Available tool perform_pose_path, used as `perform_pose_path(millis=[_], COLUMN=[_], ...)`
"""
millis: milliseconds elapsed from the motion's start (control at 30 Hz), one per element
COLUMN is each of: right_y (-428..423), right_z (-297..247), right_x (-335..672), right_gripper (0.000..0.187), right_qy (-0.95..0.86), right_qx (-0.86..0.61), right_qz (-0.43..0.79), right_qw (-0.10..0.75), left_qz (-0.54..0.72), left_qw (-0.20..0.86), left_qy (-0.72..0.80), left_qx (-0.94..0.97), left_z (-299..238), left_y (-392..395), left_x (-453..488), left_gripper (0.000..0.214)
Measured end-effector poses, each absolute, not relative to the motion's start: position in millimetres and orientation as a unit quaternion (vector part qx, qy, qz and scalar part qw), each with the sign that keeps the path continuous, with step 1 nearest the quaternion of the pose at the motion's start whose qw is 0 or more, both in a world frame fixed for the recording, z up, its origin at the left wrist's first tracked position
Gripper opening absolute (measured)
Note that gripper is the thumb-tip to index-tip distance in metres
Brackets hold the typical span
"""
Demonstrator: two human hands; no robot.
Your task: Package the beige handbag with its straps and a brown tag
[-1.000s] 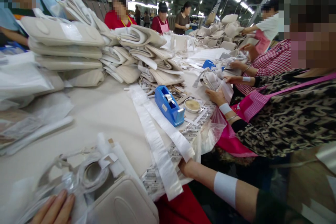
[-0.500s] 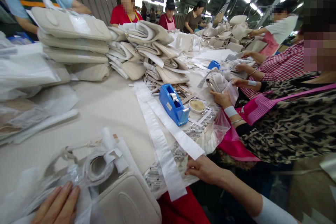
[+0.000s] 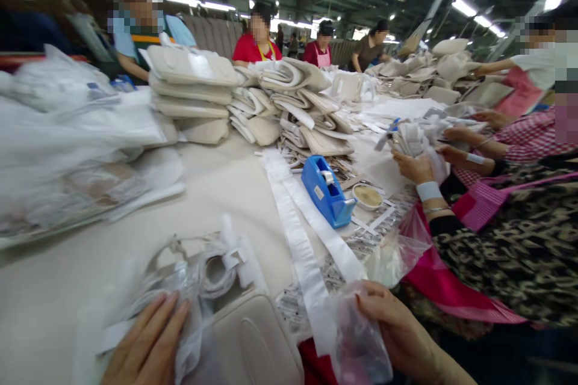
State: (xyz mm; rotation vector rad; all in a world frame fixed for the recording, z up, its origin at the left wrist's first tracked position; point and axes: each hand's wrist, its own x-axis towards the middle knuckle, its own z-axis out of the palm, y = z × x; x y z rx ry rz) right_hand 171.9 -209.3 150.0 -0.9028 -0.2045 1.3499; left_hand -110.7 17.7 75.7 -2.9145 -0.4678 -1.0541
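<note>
My left hand lies with its fingers stretched out on the plastic wrapping over a beige handbag at the front of the table. A coiled strap, bound with white wrap, rests on the bag's upper part. To the right, my right hand pinches a small clear plastic bag, which hangs down at the table's front edge. Two long white strips run across the table just left of that hand, and the plastic bag partly covers their near ends.
A blue tape dispenser stands beyond the strips, beside a round tub. Stacked beige bags and folded pieces rise behind. Plastic-wrapped goods lie left. Close on my right, a co-worker's hand handles a wrapped item.
My right hand, near the strip ends before, now holds up a clear plastic bag. My left hand stays on the wrapped handbag. The view has swung left.
</note>
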Motion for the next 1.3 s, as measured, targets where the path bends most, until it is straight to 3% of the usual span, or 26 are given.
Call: perform_pose_path(millis=[167,333,600,700,800,867,933,1033,1100,1233,1300], right_y=[-152.9,-111.9,-105.4,-104.8,-95.9,-87.9,-81.5,-78.3,-78.8,-78.3,-76.7], right_z=[177.8,185.2,155.1,151.7,150.0,147.9,144.7,139.7,138.6,141.5,141.5], right_x=[123.1,86.2,85.3,84.2,76.8,72.1,69.6,69.9,71.3,72.6,71.5], right_gripper=[0.016,0.029,0.023,0.026,0.033,0.036,0.035,0.032,0.033,0.037,0.038], right_qy=[-0.160,-0.203,-0.238,-0.288,-0.327,-0.401,-0.512,-0.637,-0.667,-0.670,-0.667], right_qx=[-0.264,-0.254,-0.288,-0.300,-0.337,-0.433,-0.569,-0.664,-0.673,-0.690,-0.694], right_qz=[0.738,0.806,0.792,0.795,0.761,0.670,0.490,0.181,0.045,-0.070,-0.093], right_qw=[0.601,0.495,0.482,0.441,0.447,0.451,0.417,0.347,0.318,0.265,0.254], left_qz=[-0.262,-0.248,-0.283,-0.345,-0.425,-0.480,-0.516,-0.509,-0.501,-0.470,-0.438], left_qw=[-0.020,-0.088,-0.156,-0.286,-0.486,-0.565,-0.597,-0.611,-0.614,-0.582,-0.476], left_qy=[-0.191,-0.262,-0.276,-0.328,-0.453,-0.496,-0.499,-0.505,-0.501,-0.469,-0.420], left_qx=[-0.946,-0.929,-0.905,-0.832,-0.615,-0.452,-0.359,-0.335,-0.348,-0.471,-0.637], left_z=[112.8,122.2,111.1,116.2,121.4,121.6,120.7,123.2,129.3,143.6,145.8], left_y=[-8.1,-8.6,-6.3,-4.5,-0.2,2.9,4.1,2.3,1.0,3.3,4.5], left_x=[-104.0,-104.1,-92.8,-91.1,-91.5,-91.2,-90.2,-88.6,-89.2,-97.5,-102.7], left_gripper=[0.057,0.060,0.041,0.030,0.019,0.028,0.035,0.036,0.035,0.025,0.016])
